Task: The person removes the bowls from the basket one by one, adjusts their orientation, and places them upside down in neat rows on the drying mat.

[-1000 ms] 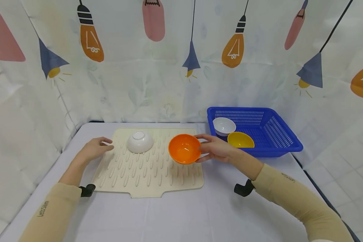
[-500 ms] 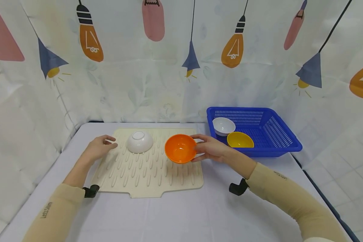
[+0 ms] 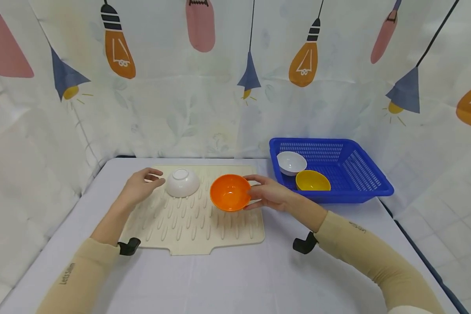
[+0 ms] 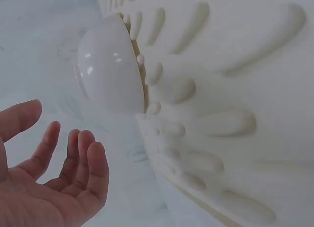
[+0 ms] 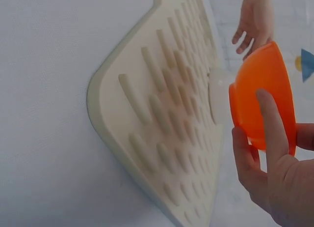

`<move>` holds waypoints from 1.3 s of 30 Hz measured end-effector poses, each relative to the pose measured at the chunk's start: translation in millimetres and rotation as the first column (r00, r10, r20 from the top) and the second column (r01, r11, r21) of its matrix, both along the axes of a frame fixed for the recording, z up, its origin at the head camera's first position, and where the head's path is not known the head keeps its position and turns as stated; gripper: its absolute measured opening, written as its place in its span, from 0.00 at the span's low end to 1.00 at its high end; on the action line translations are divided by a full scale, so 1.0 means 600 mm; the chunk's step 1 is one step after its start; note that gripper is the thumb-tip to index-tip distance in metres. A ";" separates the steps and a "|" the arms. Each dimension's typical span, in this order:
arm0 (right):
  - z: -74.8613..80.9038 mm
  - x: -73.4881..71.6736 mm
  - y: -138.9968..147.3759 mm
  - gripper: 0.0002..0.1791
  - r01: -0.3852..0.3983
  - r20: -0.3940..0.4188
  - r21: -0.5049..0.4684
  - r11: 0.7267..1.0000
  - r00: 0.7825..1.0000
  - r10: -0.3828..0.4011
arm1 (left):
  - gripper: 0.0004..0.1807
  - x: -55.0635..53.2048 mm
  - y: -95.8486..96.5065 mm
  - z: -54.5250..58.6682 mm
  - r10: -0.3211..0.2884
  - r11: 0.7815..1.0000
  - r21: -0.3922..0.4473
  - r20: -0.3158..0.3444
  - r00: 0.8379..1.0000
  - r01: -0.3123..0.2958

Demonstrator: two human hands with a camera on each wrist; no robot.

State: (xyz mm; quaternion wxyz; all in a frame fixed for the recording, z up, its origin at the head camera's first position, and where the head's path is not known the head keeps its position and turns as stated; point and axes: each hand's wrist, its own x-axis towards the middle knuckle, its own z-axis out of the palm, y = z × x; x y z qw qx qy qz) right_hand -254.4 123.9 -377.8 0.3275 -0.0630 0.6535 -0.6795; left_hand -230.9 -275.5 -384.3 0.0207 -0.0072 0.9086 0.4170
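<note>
An orange bowl (image 3: 230, 193) is held by its right side in my right hand (image 3: 271, 193), its mouth facing up, above the cream drying mat (image 3: 188, 231). In the right wrist view, fingers (image 5: 274, 128) lie along the outside of the orange bowl (image 5: 260, 94), clear of the ridged mat (image 5: 162, 109). My left hand (image 3: 143, 185) hovers over the mat's left side with loosely bent fingers and nothing in them. Just beside it, a white bowl (image 3: 182, 183) rests upside down on the mat. The left wrist view shows the left hand (image 4: 64, 173) apart from that white bowl (image 4: 110, 65).
A blue plastic basket (image 3: 361, 192) stands at the back right of the white-clothed table (image 3: 235, 279). Inside it sit another white bowl (image 3: 291, 163) and a yellow bowl (image 3: 313, 181). A patterned curtain (image 3: 220, 109) hangs behind.
My right hand has carried the orange bowl slightly leftward over the mat. My left hand has moved right and a little away from me, closer to the upside-down white bowl.
</note>
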 end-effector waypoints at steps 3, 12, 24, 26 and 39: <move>-0.003 -0.001 -0.003 0.33 0.014 0.007 0.002 1.000 1.000 -0.014 | 0.29 0.000 0.018 0.004 -0.013 0.999 0.036 -0.006 1.000 0.013; -0.009 -0.001 -0.008 0.33 0.030 0.007 -0.026 0.999 1.000 -0.030 | 0.28 0.001 0.066 0.016 -0.098 0.973 0.212 0.042 0.994 0.087; -0.016 0.000 -0.013 0.33 0.054 0.011 -0.032 0.998 0.998 -0.054 | 0.28 0.001 0.141 0.010 -0.248 0.885 0.427 0.097 0.964 0.184; -0.017 0.001 -0.014 0.33 0.052 0.014 -0.034 0.998 0.999 -0.052 | 0.28 0.000 0.149 0.007 -0.261 0.864 0.472 0.119 0.958 0.176; -0.021 -0.001 -0.016 0.34 0.062 0.046 -0.059 0.996 0.997 -0.059 | 0.31 0.007 0.178 -0.005 -0.371 0.700 0.704 0.215 0.903 0.120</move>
